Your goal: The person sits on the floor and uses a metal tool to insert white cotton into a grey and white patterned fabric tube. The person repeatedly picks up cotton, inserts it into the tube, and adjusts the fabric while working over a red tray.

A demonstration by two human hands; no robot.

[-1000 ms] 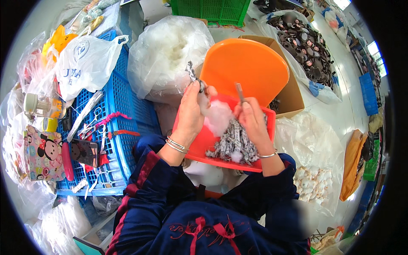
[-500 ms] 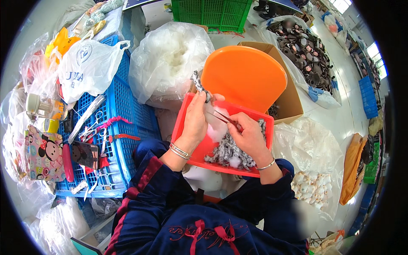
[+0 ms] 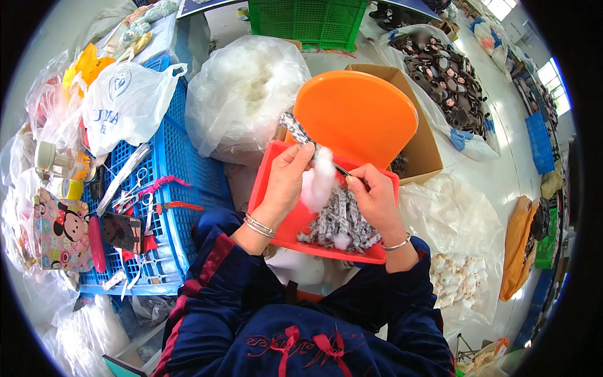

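Observation:
My left hand [image 3: 284,181] pinches a narrow grey-and-white fuzzy fabric piece [image 3: 296,127] above the red tray [image 3: 269,164]. Between my hands hangs a tuft of white stuffing [image 3: 324,171], close to the left fingertips. My right hand [image 3: 378,200] is closed on dark, slim tweezers [image 3: 341,169], whose tips run into the stuffing and are hidden there. More grey-and-white fuzzy pieces [image 3: 339,223] lie heaped in the tray below my right hand, with white fluff beside and on them.
An orange round-topped stool [image 3: 355,116] stands beyond the tray, before a cardboard box [image 3: 427,144]. A clear bag of stuffing [image 3: 248,94] is at the far left. Blue crates [image 3: 198,182] at left carry scissors [image 3: 139,179] and a phone [image 3: 122,232]. Dark plush pieces [image 3: 446,81] fill a bag far right.
My right hand has moved slightly right, away from my left. The tweezers' prongs, visible apart before, now disappear into the stuffing, which stands higher beside my left fingers.

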